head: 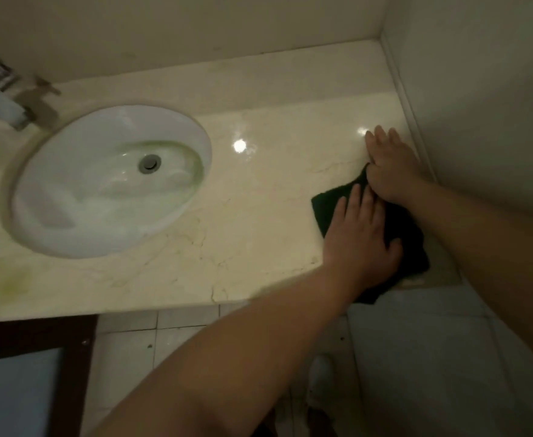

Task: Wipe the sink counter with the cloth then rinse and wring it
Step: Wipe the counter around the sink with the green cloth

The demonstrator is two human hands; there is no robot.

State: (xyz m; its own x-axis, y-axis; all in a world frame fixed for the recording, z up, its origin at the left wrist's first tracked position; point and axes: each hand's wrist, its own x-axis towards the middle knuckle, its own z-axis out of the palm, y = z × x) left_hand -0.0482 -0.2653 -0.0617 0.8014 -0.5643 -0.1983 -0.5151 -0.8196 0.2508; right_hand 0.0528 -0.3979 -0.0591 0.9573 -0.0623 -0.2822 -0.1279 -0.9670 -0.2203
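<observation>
A dark green cloth (330, 206) lies flat on the cream marble counter (252, 222), at the right end, and its near corner hangs over the front edge. My left hand (363, 238) presses flat on the cloth's middle with the fingers spread. Just beyond it, my right hand (388, 165) rests on the cloth's far corner, its fingers stretched out onto the bare counter close to the side wall. Much of the cloth is hidden under both hands.
An oval white sink (79, 197) with a metal drain (149, 163) is set into the counter's left half. A chrome faucet (9, 93) stands at its back left. Walls close off the back and the right side (479, 121). A tiled floor (416, 357) lies below.
</observation>
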